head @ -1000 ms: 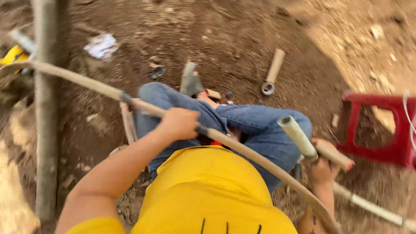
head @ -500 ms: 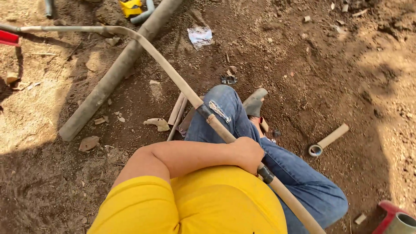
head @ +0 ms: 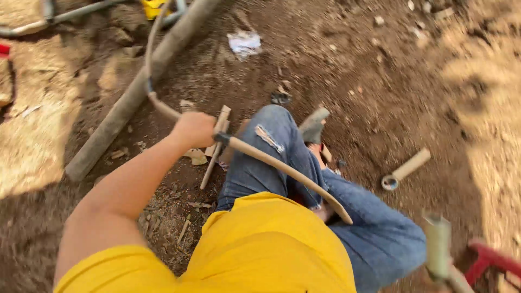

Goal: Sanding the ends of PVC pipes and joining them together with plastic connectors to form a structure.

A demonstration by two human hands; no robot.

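Your left hand [head: 194,129] is closed in a fist around a long, thin bamboo strip [head: 282,168] that curves away to the far left and runs down across your jeans [head: 271,157] toward the near right, where its flat pale end lies over your thigh. Judging by that bow, the strip is light and springy rather than stiff, so it will likely whip back if you let go; the dark band just right of your fist looks like a sensible place to keep hold, and the split edges may be sharp or splintery. Your right hand is barely in view at the near right edge, and you cannot tell from here whether it is closed, though a short greenish bamboo tube [head: 437,245] stands up there, blurred. Another cut bamboo tube [head: 406,168] lies on the bare dirt to the right, well apart from you. A thick grey pole [head: 135,92] slants across the ground at the left. As for wrappers, a crumpled white scrap of paper or plastic [head: 244,42] sits far ahead, and something yellow [head: 154,7] shows at the far top edge. A red plastic stool [head: 491,260] pokes in at the near right corner.
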